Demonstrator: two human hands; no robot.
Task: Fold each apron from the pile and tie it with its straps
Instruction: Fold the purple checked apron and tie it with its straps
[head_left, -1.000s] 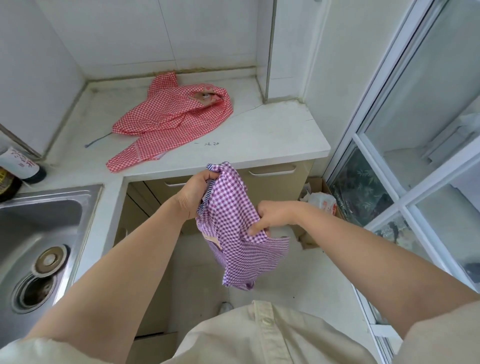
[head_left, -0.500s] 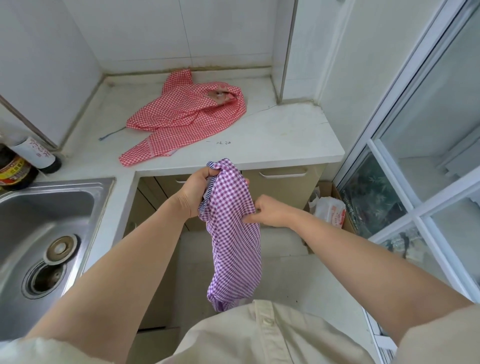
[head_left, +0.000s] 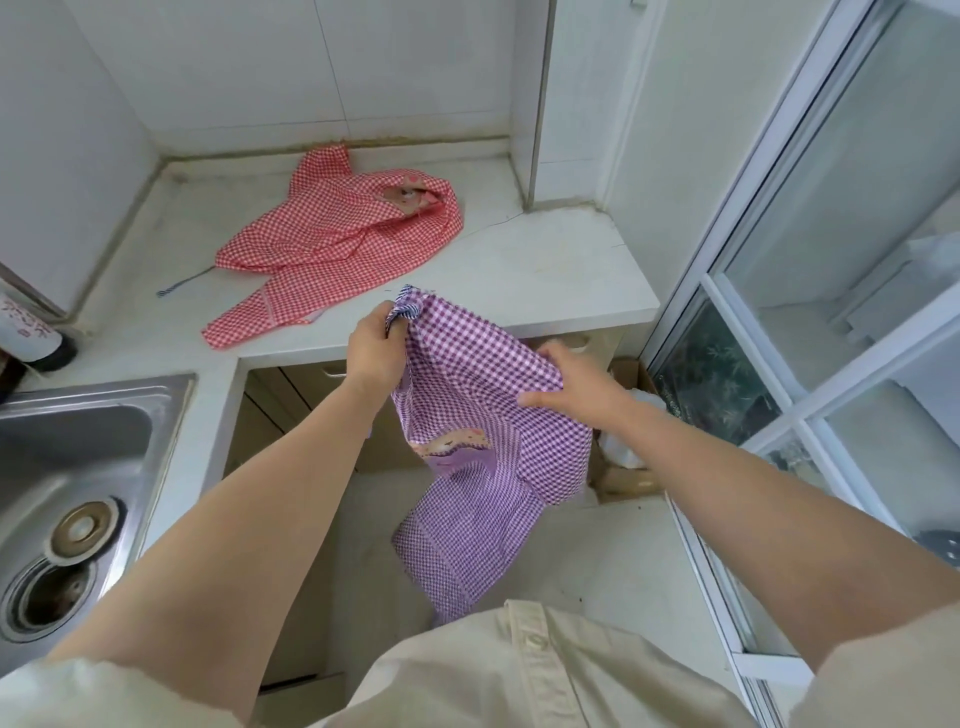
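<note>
A purple checked apron (head_left: 478, 457) hangs in the air in front of the white counter (head_left: 550, 270), with a pink pocket patch showing on its front. My left hand (head_left: 375, 347) grips its bunched top corner, where a striped strap end pokes out. My right hand (head_left: 576, 384) pinches the upper edge further right, so the cloth is spread between both hands and its lower part dangles toward the floor. A red checked apron (head_left: 332, 244) lies crumpled on the counter behind, with a thin striped strap trailing to its left.
A steel sink (head_left: 78, 488) is set into the counter at the left, with a dark bottle (head_left: 31, 332) behind it. Cabinet fronts stand below the counter. A cardboard box with a white bag (head_left: 628, 441) sits on the floor by the glass door (head_left: 779, 291) on the right.
My right hand has moved out to the right along the top edge, and the purple apron has opened from a narrow hanging bundle into a wider spread. Both hands have lifted toward the counter edge.
</note>
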